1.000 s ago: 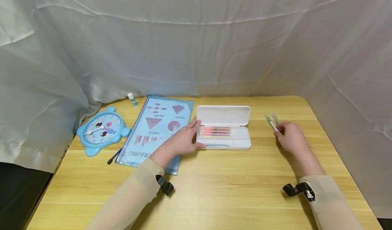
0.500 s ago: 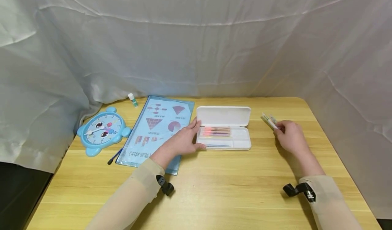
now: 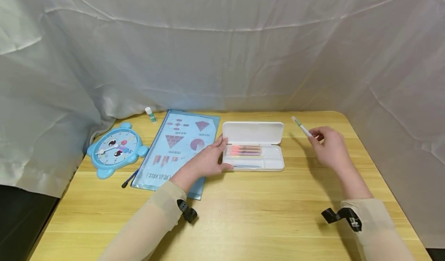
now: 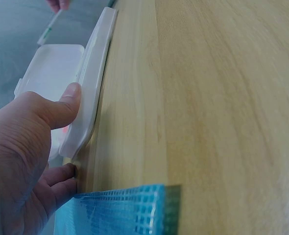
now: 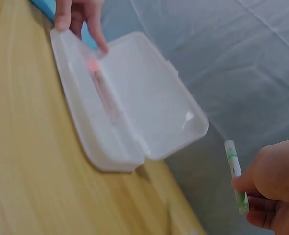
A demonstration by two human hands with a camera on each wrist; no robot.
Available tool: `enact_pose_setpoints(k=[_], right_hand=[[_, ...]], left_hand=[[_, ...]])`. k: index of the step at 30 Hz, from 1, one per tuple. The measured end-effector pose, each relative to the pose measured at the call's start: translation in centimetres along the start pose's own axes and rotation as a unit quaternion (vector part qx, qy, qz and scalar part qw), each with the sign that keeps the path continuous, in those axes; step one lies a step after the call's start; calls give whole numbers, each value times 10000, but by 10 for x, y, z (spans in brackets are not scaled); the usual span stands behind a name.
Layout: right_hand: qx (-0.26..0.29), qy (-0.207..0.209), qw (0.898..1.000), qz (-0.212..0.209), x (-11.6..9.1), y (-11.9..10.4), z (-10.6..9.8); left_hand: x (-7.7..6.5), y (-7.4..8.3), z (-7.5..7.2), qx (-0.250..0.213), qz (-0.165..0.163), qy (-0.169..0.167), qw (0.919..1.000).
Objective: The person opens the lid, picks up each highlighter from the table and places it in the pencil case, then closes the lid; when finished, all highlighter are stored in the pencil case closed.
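In the head view, an open white pencil case (image 3: 274, 157) lies on the table with its lid tipped back. My left hand (image 3: 209, 158) grips the case's left end, thumb on the front rim and fingers near the hinge. Several pens with pink-orange ends (image 3: 245, 149) lie in its upper left compartment, and a thin light-blue stick (image 3: 247, 165) in the front one. To the right of the case, my right hand (image 3: 328, 145) pinches a white marker pen (image 3: 301, 126) with green bands. In the right wrist view the marker (image 5: 234, 164) sits between thumb and fingers.
A blue zip folder (image 3: 163, 158) with printed charts lies left of the case, partly under the left forearm. Beyond it are a blue toy clock (image 3: 116, 147), a glue stick (image 3: 151, 114) and a dark-tipped pen (image 3: 128, 179). Grey cloth (image 3: 222, 60) hangs behind the table.
My right hand has risen with the marker and moved slightly away from me; the marker's tip now points further up and left. My left hand and the pencil case have stayed put.
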State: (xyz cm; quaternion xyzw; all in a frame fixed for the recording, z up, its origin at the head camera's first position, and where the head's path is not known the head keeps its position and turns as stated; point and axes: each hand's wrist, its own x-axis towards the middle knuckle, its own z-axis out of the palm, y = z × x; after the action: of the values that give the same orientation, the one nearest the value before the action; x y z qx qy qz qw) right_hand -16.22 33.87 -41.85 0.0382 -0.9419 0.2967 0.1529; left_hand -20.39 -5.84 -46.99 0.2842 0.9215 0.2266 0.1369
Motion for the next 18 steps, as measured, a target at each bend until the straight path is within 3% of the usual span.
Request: enact_pose_setpoints(k=[9,18], right_hand=[[65,82,9991,-413,2,-42,-6],[347,-39,9915,-1250,-1,-68,12]], left_hand=[[1,-1,1,41,25,-1,10000],[0,-1,0,-47,33,-13,10000]])
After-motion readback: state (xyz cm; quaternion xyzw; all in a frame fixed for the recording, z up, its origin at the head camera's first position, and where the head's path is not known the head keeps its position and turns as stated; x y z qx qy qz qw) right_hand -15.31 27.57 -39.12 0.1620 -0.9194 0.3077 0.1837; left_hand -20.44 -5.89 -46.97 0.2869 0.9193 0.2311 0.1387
